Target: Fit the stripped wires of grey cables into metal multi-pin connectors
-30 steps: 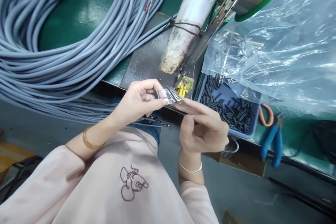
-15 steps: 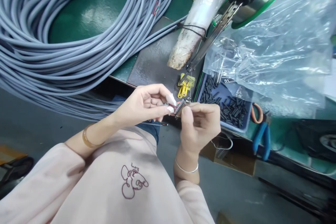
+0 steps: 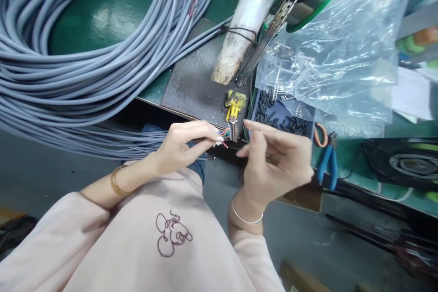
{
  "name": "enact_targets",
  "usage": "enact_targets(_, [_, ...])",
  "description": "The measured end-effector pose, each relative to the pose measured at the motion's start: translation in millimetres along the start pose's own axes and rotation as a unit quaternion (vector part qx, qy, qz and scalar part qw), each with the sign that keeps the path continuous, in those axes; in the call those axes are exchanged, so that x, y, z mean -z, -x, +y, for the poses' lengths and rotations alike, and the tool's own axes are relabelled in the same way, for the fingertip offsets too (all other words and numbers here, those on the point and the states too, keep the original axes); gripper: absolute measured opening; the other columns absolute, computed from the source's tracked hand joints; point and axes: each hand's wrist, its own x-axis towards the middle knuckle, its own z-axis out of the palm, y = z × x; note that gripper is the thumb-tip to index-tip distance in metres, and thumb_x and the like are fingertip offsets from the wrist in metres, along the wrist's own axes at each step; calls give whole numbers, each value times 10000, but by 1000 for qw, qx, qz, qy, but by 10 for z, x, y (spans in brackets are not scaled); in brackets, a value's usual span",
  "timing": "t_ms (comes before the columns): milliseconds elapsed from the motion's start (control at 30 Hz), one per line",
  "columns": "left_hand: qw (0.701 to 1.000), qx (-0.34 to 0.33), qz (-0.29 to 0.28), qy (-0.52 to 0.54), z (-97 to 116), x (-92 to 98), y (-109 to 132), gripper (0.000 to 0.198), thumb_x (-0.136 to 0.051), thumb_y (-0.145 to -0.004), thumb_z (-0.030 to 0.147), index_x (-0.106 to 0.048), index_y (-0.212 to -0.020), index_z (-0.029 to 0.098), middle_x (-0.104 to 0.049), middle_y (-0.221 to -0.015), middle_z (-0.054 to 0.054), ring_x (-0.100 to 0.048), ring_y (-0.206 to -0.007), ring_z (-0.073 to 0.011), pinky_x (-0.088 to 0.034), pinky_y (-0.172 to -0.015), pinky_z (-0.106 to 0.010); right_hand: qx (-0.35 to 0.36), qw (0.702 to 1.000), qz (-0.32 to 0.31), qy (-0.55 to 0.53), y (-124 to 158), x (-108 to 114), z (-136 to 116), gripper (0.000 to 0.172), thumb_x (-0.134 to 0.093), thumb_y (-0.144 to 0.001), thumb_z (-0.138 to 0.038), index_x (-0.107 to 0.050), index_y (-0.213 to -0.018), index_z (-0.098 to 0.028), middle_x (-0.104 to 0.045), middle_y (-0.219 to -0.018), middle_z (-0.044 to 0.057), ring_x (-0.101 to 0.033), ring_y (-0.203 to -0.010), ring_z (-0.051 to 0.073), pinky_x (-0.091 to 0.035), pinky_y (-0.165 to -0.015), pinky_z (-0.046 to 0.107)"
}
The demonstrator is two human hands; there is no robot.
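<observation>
My left hand (image 3: 193,142) pinches the stripped end of a grey cable, its thin coloured wires (image 3: 224,133) fanning out past the fingertips. Those wires run to a metal multi-pin connector (image 3: 233,130), which sits just beyond, against a yellow clip (image 3: 234,107) under the soldering iron's tip. One pinkish-red wire sticks out to the side below the connector. To the right, my right hand (image 3: 275,159) is apart from the connector, fingers loosely spread and slightly blurred, with nothing visible in them.
A thick coil of grey cables (image 3: 112,70) covers the left. The soldering iron (image 3: 265,43) slants beside a wrapped tube (image 3: 236,32) and a green-rimmed solder spool (image 3: 316,7). A blue tray (image 3: 278,109) of black sleeves, a plastic bag (image 3: 342,54) and blue-handled pliers (image 3: 327,164) lie right.
My right hand has let go of the connector and drawn away to the right, its fingers opening. The connector now stands at the yellow clip. The view has shifted slightly rightward.
</observation>
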Motion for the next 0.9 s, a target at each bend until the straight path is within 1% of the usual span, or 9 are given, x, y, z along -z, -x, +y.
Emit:
enact_targets(100, [999, 40, 21, 21, 14, -13, -15, 100, -673, -889, 135, -752, -840, 172, -794, -803, -55, -718, -673, -122, -579, -637, -208, 68, 997, 31, 26, 22, 56, 42, 57, -684, -941, -252, -710, -986, -278, -671, -656, -83, -573, -441, 83, -431, -410, 223])
enact_targets(233, [994, 95, 20, 41, 29, -26, -22, 55, -700, -865, 155, -743, -831, 163, -780, -810, -52, -678, -648, -107, -554, -619, -202, 164, 973, -122, 107, 19, 65, 71, 83, -712, -914, -208, -712, -984, -254, -618, -569, -99, -477, -407, 49, -405, -465, 197])
enact_targets(300, [990, 132, 23, 51, 49, -44, -27, 35, -708, -841, 158, -731, -814, 160, -760, -782, -44, -653, -633, -102, -532, -593, -196, 160, 971, -145, 102, 30, 29, 79, 60, -687, -919, -181, -684, -887, -231, -597, -549, -96, -470, -410, 46, -391, -470, 192])
enact_targets(367, [981, 178, 22, 75, 74, -63, -43, 17, -716, -810, 164, -710, -795, 158, -733, -757, -36, -629, -616, -95, -512, -567, -187, 99, 982, -146, 67, 49, -7, 94, 116, -664, -927, -191, -655, -816, -224, -562, -541, -97, -448, -400, 47, -371, -443, 192])
enact_targets(467, [958, 248, 30, 141, 88, -68, -98, 104, -759, -745, 173, -657, -747, 153, -696, -744, -21, -604, -588, -72, -496, -545, -167, 0, 998, -62, -11, 54, -26, 125, 163, -641, -931, -253, -644, -771, -220, -519, -548, -87, -438, -388, 59, -338, -395, 209])
enact_targets(567, [931, 302, 51, 199, 60, -41, -165, 199, -797, -707, 179, -599, -708, 154, -660, -709, 11, -524, -486, -27, -433, -459, -145, 3, 991, 93, -94, 31, -24, 160, 84, -623, -939, -296, -670, -902, -236, -485, -530, -100, -389, -326, 64, -268, -340, 219])
enact_targets(633, [919, 326, 48, 217, 35, -18, -198, 228, -803, -706, 185, -576, -702, 158, -650, -690, 24, -468, -420, -8, -373, -392, -140, 19, 987, 129, -96, 39, -31, 187, 94, -635, -948, -280, -661, -1035, -257, -574, -571, -101, -439, -315, 70, -280, -316, 216])
enact_targets(767, [909, 345, 39, 230, 15, 2, -232, 247, -793, -718, 182, -546, -706, 166, -659, -672, 28, -455, -375, -3, -331, -351, -135, 12, 999, 25, -45, 126, -88, 265, 141, -680, -924, -162, -647, -1036, -240, -787, -884, -25, -771, -665, 147, -599, -540, 255])
enact_targets(900, [911, 345, 52, 221, -6, -10, -258, 226, -775, -716, 165, -550, -714, 173, -611, -624, 53, -441, -365, -6, -313, -337, -135, 61, 995, -77, -35, 137, -180, 329, 130, -692, -896, -126, -634, -957, -225, -802, -1031, 22, -790, -959, 176, -663, -803, 323])
